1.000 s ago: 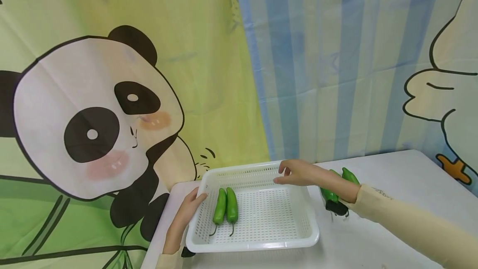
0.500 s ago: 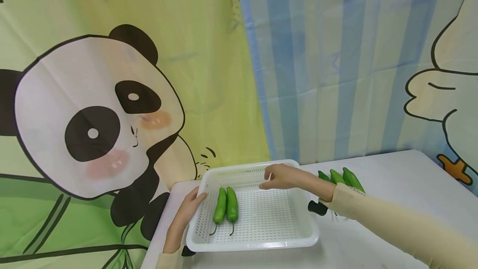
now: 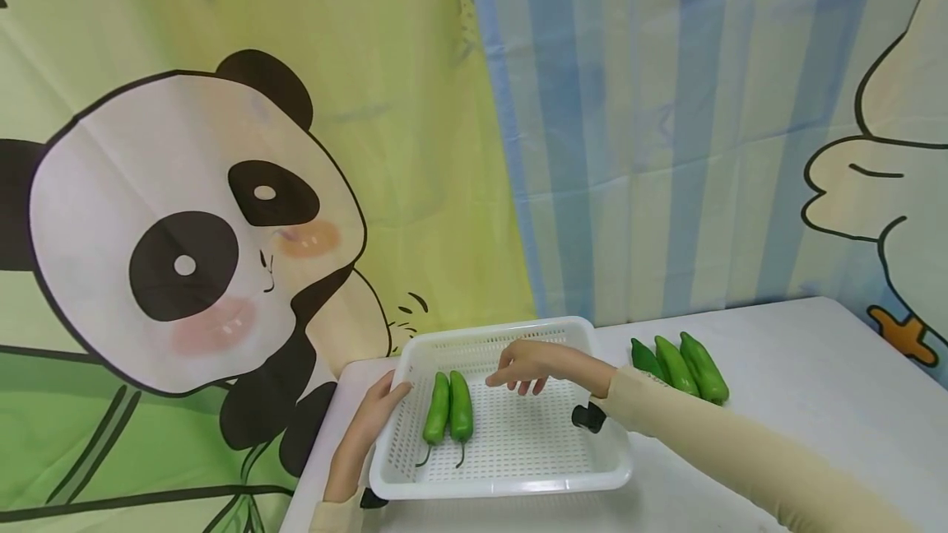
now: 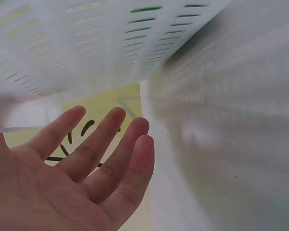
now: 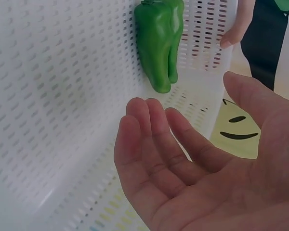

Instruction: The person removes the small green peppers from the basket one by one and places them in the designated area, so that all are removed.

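Observation:
A white plastic basket (image 3: 533,488) with perforated walls sits on the table. Two green chili peppers (image 3: 460,406) lie side by side at its left end, stems toward me. My left hand (image 3: 376,410) holds the basket's left rim, thumb over the edge; the left wrist view shows its fingers (image 4: 125,178) outside the wall. Over the basket, to the right of the pair, my right hand (image 3: 535,362) hovers with nothing in it. Its loosely bent fingers (image 5: 156,144) are near the tips of the peppers (image 5: 156,48) in the right wrist view.
Three more green peppers (image 3: 677,368) lie on the white table (image 3: 800,385) right of the basket, beyond my right forearm. Behind the table hangs a curtain (image 3: 444,146) with cartoon prints. A black strap piece (image 3: 589,417) sits under my right wrist.
My right hand has moved left and slightly down, from the basket's right rim to above its middle. The peppers on the table have come into fuller view. My left hand stays put.

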`<state>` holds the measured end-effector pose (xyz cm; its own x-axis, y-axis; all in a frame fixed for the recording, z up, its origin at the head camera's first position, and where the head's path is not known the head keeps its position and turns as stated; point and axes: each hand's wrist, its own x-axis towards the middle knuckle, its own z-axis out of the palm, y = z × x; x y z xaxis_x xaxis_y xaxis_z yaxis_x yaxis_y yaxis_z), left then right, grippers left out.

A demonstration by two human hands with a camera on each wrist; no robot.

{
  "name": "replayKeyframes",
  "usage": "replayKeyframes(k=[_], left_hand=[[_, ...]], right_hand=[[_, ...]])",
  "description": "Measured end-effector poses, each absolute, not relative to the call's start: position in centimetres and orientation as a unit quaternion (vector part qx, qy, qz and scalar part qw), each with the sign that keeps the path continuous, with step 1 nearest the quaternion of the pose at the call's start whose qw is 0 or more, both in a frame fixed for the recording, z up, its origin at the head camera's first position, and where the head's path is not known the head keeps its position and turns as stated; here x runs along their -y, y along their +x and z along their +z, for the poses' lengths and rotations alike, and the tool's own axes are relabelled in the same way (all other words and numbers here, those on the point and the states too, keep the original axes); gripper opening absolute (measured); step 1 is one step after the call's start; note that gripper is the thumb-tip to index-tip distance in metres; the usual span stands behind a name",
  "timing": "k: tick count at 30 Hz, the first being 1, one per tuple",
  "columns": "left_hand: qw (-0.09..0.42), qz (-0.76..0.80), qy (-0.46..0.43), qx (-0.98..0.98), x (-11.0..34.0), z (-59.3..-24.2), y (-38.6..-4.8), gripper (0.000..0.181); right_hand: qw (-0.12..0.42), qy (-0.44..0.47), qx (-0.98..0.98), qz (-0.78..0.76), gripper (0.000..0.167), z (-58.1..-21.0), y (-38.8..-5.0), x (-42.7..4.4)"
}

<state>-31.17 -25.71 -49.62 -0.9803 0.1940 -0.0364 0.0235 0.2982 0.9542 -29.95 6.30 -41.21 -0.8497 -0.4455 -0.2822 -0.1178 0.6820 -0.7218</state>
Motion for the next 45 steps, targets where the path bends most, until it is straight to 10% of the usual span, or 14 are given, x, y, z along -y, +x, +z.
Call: replayKeyframes(k=[45], left_hand=[[0.069,0.578,0.064,-0.811,25.9,-49.8,-31.4,0.049]], right_hand=[[0.215,-0.025,-0.893,-0.395,0.041,-47.6,-32.2,2.5]])
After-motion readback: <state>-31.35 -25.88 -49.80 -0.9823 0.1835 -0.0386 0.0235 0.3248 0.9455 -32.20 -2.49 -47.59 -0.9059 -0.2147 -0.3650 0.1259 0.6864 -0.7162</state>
